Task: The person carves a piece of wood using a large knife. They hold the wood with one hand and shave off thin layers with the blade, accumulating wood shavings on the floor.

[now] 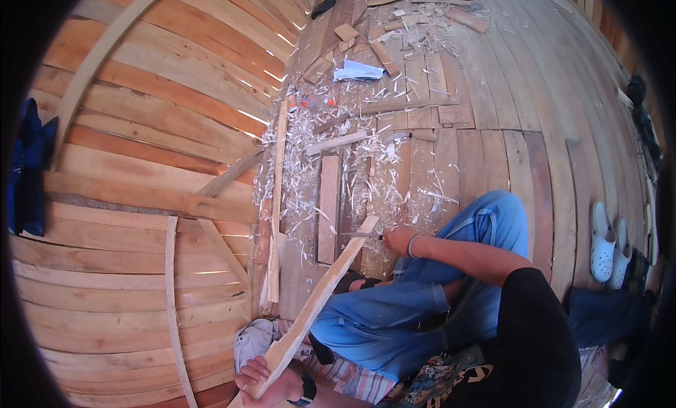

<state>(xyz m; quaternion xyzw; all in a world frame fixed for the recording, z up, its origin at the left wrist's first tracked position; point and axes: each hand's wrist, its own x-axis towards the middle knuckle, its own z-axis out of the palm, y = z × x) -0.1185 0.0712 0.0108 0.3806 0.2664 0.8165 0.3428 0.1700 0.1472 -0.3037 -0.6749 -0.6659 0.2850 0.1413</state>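
Observation:
A long, pale strip of wood (318, 299) slants across my lap, from the bottom edge up toward the middle of the floor. My left hand (266, 381), with a dark watch at its wrist, grips the strip's near end with the fingers wrapped around it. Close to the far end, my right hand (400, 240) is closed on the handle of a knife (360, 235). The blade lies across the strip and appears to touch it. Most of the knife's handle is hidden in my fist. The strip's edge shows an uneven, cut-in part midway.
Wood shavings (303, 154) cover the floorboards ahead. Among them lie a thick board (328, 207), a long batten (277, 197), a curved blade with a wooden handle (422, 135) and a white-blue packet (358, 71). A plank wall (141, 154) rises at left; pale clogs (602, 246) stand at right.

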